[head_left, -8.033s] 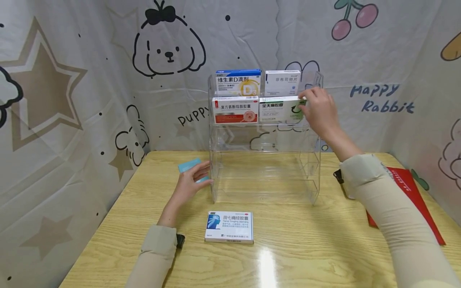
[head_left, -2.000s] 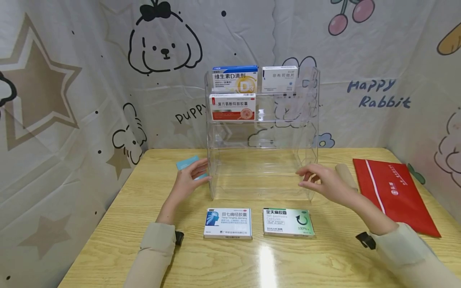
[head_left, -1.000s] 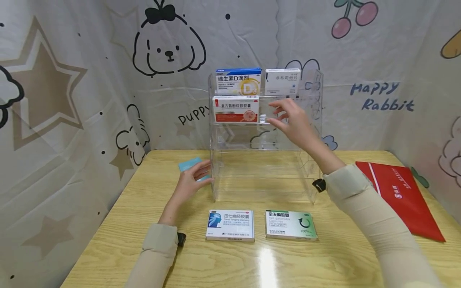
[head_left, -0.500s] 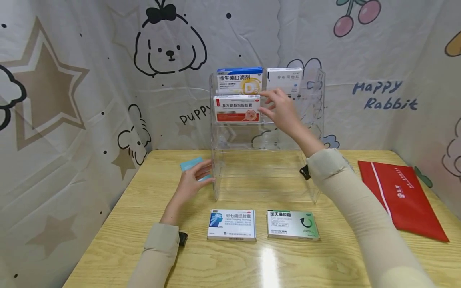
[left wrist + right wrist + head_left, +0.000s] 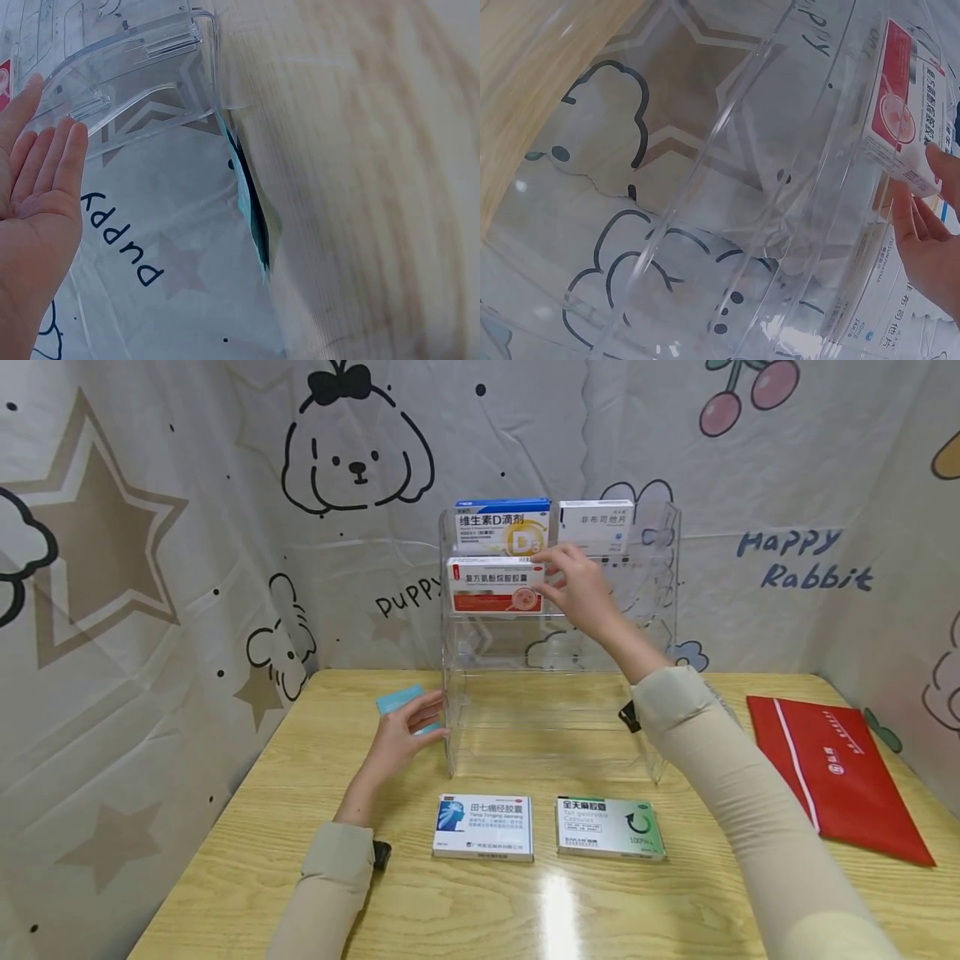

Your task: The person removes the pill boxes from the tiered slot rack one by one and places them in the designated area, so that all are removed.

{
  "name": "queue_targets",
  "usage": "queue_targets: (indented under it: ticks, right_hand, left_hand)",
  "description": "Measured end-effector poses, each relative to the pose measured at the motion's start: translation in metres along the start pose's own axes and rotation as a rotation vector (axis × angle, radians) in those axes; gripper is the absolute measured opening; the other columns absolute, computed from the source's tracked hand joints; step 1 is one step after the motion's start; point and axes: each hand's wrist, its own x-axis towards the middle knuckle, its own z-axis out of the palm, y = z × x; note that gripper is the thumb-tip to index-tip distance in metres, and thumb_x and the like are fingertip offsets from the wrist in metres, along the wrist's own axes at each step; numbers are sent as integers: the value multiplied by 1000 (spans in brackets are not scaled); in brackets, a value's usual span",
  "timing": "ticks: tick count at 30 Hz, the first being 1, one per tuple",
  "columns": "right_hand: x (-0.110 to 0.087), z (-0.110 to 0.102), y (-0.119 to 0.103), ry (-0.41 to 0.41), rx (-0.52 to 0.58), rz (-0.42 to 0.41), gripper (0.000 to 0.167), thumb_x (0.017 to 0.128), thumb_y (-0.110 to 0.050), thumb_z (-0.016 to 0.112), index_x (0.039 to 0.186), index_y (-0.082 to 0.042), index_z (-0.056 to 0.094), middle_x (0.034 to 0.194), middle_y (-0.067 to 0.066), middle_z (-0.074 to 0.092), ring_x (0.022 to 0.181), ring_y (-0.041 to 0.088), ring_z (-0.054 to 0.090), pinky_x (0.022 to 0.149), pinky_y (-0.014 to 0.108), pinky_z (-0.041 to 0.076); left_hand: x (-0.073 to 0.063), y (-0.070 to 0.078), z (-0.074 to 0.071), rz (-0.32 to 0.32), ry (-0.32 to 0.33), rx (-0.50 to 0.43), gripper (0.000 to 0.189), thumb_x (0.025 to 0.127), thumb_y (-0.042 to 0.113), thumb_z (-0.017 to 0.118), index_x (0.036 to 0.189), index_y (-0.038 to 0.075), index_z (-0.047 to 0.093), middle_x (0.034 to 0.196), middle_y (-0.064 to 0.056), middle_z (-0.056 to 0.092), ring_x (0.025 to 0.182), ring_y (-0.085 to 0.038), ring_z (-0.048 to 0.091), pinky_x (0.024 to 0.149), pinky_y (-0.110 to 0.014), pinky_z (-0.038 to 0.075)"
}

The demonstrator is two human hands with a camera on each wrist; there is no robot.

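Observation:
A clear acrylic display rack (image 5: 540,672) stands on the table. My right hand (image 5: 581,585) pinches the right end of a red-and-white medicine box (image 5: 491,578) on the second tier. In the right wrist view, the thumb lies on the front of that box (image 5: 907,97) and the fingers reach behind it. My left hand (image 5: 397,739) has its fingertips at the rack's lower left side, fingers nearly straight. A blue vitamin D box (image 5: 498,528) and a small white medicine box (image 5: 595,527) occupy the top tier.
In front of the rack lie a blue-and-white medicine box (image 5: 482,828) and a green-and-white medicine box (image 5: 610,828). Behind my left hand is a light-blue flat item (image 5: 397,699). A red folder (image 5: 840,777) lies at the right. Printed curtains (image 5: 360,602) surround the table.
The green-and-white box went from the second tier to the table. My right hand then rose back to the rack and took hold of the red-and-white box; my left hand stayed.

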Motion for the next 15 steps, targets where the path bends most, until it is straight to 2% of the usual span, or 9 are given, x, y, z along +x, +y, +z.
queue_targets:
  ticks: [7, 15]
  right_hand:
    - [1, 6, 0, 43, 5, 13, 25, 94, -5, 64, 118, 1, 58, 122, 20, 54, 105, 32, 62, 88, 39, 61]
    - [5, 6, 0, 81, 53, 10, 18, 94, -1, 62, 112, 3, 59, 114, 22, 54, 104, 33, 62, 89, 40, 62]
  left_hand:
    - [1, -1, 1, 0, -5, 4, 60, 88, 8, 71, 144, 7, 48, 143, -17, 55, 129, -32, 57, 101, -27, 56]
    - [3, 0, 0, 12, -3, -2, 60, 88, 7, 71, 144, 7, 48, 142, -18, 55, 128, -33, 57, 104, -45, 55]
